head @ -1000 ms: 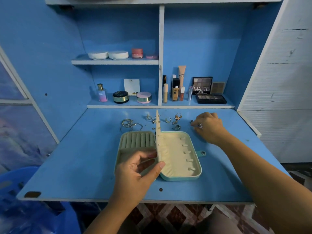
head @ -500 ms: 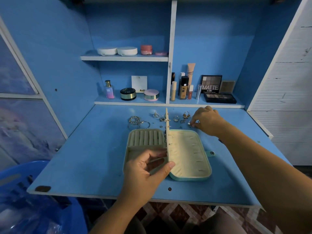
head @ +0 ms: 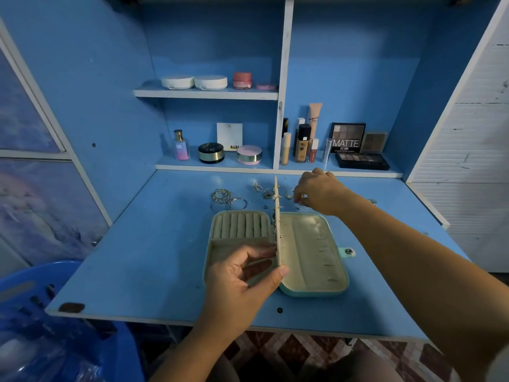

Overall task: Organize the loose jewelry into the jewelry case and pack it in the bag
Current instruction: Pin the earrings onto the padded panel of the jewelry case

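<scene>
A mint-green jewelry case (head: pixel 314 290) lies open on the blue desk, with cream ring rolls in its left half. My left hand (head: pixel 242 282) pinches the near end of the cream middle flap (head: pixel 277 230), which stands upright with small earrings pinned to it. Behind the case lie loose bangles (head: pixel 225 199) and several small rings (head: pixel 264 190). My right hand (head: pixel 319 193) hovers over this jewelry just right of the flap, fingertips pinching a small piece I cannot identify. Another ring (head: pixel 371 201) lies apart at the right.
The shelf behind holds a perfume bottle (head: pixel 181 146), compacts (head: pixel 210 153), foundation tubes (head: pixel 301 143) and eyeshadow palettes (head: pixel 362 160). A blue plastic basket (head: pixel 41 312) stands below the desk's front left edge. No bag shows.
My right hand has moved left, from the right side of the jewelry to right beside the flap. My left hand keeps holding the flap upright.
</scene>
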